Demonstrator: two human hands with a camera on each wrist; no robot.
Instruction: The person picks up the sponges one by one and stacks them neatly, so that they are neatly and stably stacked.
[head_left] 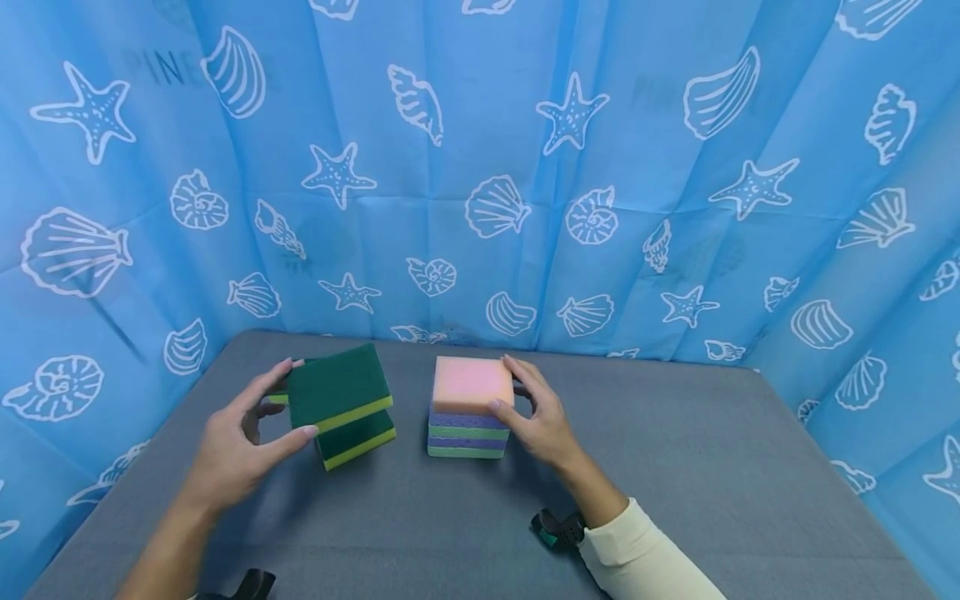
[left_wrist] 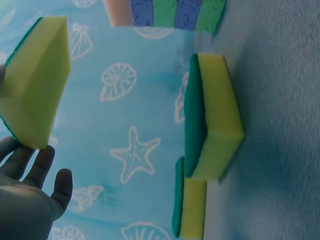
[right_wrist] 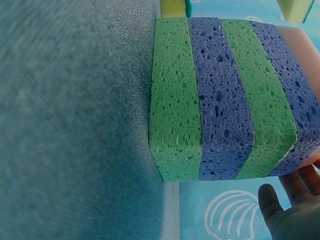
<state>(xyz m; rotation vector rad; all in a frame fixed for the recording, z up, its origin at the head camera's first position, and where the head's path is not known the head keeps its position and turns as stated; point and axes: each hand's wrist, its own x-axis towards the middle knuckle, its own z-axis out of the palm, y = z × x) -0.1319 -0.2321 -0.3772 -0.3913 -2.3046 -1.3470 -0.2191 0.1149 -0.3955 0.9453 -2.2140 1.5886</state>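
Observation:
My left hand [head_left: 228,454] pinches a scouring sponge [head_left: 337,386], dark green on top and yellow below, with thumb and fingertips at its edges. In the left wrist view this held sponge [left_wrist: 37,82] is up in the air, apart from a second green-and-yellow sponge [left_wrist: 220,120] on the table. A third one [left_wrist: 192,205] lies behind that, mostly hidden in the head view. My right hand [head_left: 546,421] grips a peach-pink sponge [head_left: 472,383] by its right side. It sits atop a stack of green and purple porous sponges [right_wrist: 215,100], layers alternating.
A grey cloth covers the table [head_left: 675,467]. Behind and at both sides hangs a blue curtain [head_left: 480,125] with white shells and starfish, meeting the table's back edge. A black wrist device [head_left: 558,529] is by the right sleeve.

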